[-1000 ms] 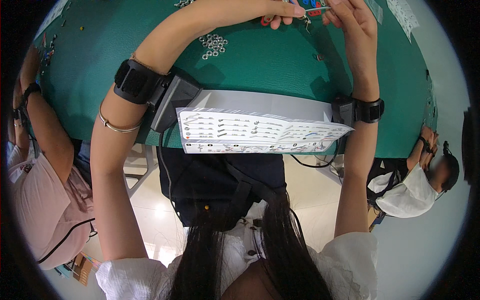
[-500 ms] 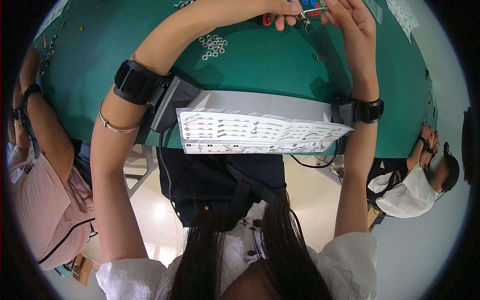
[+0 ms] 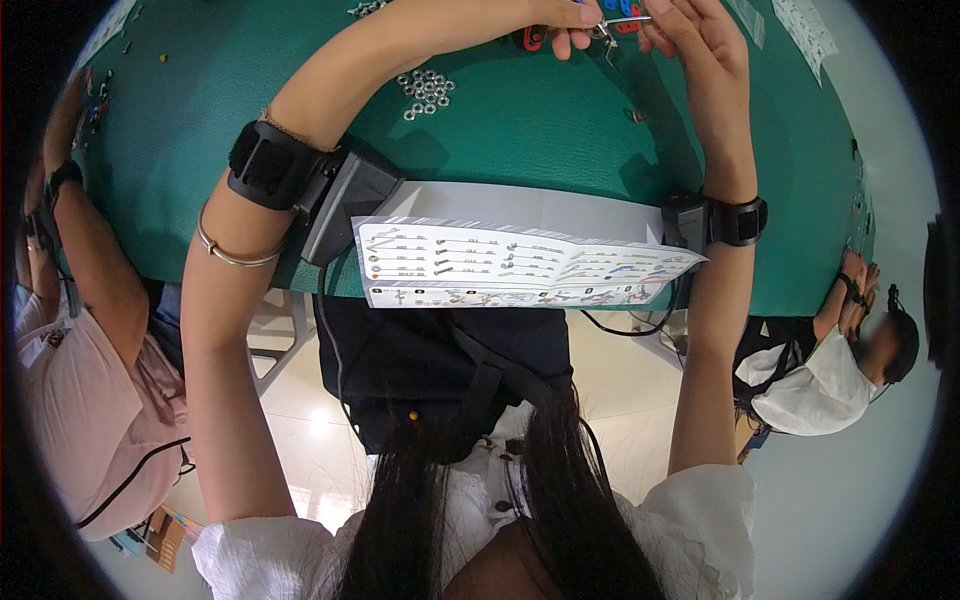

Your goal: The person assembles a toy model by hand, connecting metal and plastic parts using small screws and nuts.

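Green covering is seen across the table (image 3: 540, 140), its edges bent by the fisheye view, with pale floor below. Near the top edge, a thin metal rod (image 3: 628, 19) is held across the gap between the two hands. Its right end is pinched by the right hand (image 3: 712, 45), thumb laid against it and the other fingers loosely curled. At its left end, a small shiny metal piece (image 3: 610, 46) is held at the thumb tip of the left hand (image 3: 562, 14), its thumb and fingers nearly closed and part of the hand cut off by the frame; whether rod and piece are joined cannot be told. Just beside the left fingers a red piece (image 3: 531, 39) is partly covered, and blue and red perforated pieces (image 3: 626, 24) are seen behind the rod. Loose silver nuts (image 3: 427, 90) are gathered below the left forearm. Nearer the body, a printed leaflet (image 3: 530, 262) is propped at the table edge between the forearms, to which black wrist devices (image 3: 738, 222) are strapped.
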Available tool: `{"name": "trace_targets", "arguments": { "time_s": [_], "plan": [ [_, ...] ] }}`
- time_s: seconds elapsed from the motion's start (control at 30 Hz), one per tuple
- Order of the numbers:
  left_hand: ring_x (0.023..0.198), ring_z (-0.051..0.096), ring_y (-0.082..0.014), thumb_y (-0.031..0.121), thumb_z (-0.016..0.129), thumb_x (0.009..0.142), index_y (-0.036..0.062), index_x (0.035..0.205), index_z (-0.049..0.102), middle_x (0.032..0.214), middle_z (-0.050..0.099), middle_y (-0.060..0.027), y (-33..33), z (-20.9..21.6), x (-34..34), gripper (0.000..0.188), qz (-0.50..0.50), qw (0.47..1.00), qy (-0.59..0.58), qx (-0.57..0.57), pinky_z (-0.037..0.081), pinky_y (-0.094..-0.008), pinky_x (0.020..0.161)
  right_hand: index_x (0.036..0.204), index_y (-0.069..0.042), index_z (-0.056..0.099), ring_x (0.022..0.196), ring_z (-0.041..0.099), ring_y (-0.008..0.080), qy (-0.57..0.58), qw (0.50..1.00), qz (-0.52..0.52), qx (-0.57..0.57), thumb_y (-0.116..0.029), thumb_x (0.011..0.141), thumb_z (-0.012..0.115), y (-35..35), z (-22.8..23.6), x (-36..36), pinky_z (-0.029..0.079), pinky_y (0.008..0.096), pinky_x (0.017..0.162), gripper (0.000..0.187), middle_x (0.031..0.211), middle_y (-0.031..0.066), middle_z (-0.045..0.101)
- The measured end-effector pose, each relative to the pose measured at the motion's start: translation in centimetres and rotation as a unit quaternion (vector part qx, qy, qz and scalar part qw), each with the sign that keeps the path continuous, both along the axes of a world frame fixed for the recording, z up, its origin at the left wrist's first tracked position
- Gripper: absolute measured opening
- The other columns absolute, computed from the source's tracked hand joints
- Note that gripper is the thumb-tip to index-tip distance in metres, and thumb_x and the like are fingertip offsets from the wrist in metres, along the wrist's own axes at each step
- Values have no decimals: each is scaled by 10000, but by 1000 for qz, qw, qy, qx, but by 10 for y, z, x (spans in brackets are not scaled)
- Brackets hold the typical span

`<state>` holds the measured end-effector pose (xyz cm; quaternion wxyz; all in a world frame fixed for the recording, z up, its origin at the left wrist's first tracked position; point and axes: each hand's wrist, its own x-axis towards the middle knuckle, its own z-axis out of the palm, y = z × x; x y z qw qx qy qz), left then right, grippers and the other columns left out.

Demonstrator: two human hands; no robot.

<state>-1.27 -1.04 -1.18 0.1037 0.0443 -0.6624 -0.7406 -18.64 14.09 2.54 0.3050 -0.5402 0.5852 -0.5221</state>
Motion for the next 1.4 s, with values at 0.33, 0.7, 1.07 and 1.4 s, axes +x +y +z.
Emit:
{"name": "trace_targets", "arguments": {
  "time_s": [0.33, 0.7, 1.07, 1.4],
  "plan": [
    [761, 643, -104, 126, 623, 1010, 6, 1032, 652, 895, 688, -49, -2, -3, -3, 125, 10, 1000, 19, -6, 501, -223, 692, 1095, -65, 613, 679, 499, 25, -9, 1000, 16, 13, -184, 1036, 574, 0, 0, -1, 402, 177, 629, 138, 785, -57, 549],
    [771, 652, -111, 73, 633, 992, -12, 1031, 653, 898, 690, -56, -3, -6, -3, 95, 17, 998, 42, 34, 521, -230, 705, 1082, -4, 667, 697, 542, 54, -40, 999, 5, 25, -327, 1085, 469, -1, -3, 0, 414, 185, 638, 379, 806, -23, 614],
    [769, 632, -94, 51, 684, 938, -21, 1006, 676, 868, 699, -52, -4, -4, -2, 100, 65, 997, 9, -41, 506, -229, 686, 1038, 0, 718, 743, 560, 87, -39, 996, -8, 80, -356, 1091, 438, 1, 8, 9, 429, 215, 677, 456, 833, 1, 632],
    [765, 634, -129, 59, 722, 889, -45, 978, 701, 856, 711, -110, 5, 12, 1, 139, 145, 967, 1, -209, 517, -275, 708, 1135, 6, 725, 815, 598, 100, 64, 994, 54, 64, -374, 1072, 435, 0, 1, -11, 477, 260, 831, 482, 869, -7, 613]
  ]
}}
